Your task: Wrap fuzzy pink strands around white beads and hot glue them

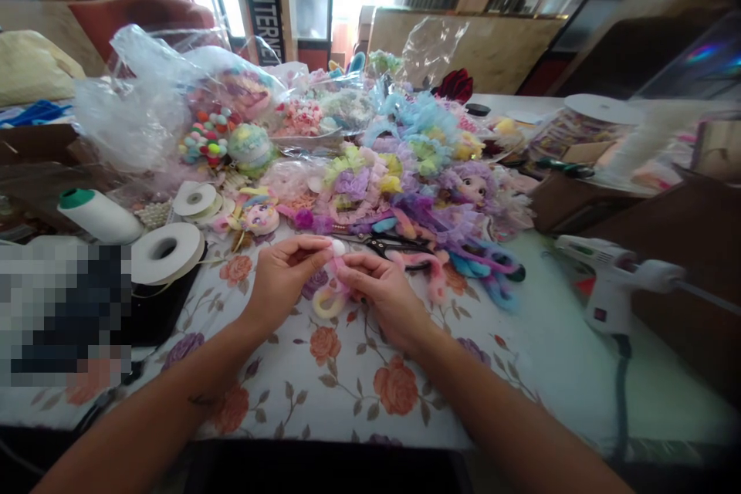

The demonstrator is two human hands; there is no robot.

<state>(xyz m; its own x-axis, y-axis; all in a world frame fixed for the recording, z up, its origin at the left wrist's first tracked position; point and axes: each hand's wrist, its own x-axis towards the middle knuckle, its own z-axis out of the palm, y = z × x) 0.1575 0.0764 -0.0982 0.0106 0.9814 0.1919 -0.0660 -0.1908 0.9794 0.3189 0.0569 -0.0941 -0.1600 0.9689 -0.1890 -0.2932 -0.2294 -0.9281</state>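
My left hand point(286, 274) and my right hand point(385, 293) meet over the floral tablecloth point(347, 370). Both pinch a small fuzzy craft piece point(334, 285) in pink, white and yellow, with a yellow loop hanging at its lower end. The left fingers close on its white top, the right fingers hold its pink middle. Black scissors point(385, 245) lie just behind my right hand. A heap of pastel lace trims, pompoms and a small doll head point(472, 185) fills the table beyond.
A white glue gun point(607, 278) stands at the right with its cord running down. Ribbon rolls point(165, 251) and a thread cone point(98, 214) sit at the left. Plastic bags of beads point(174, 108) lie behind. Brown boxes point(579, 201) stand at the right.
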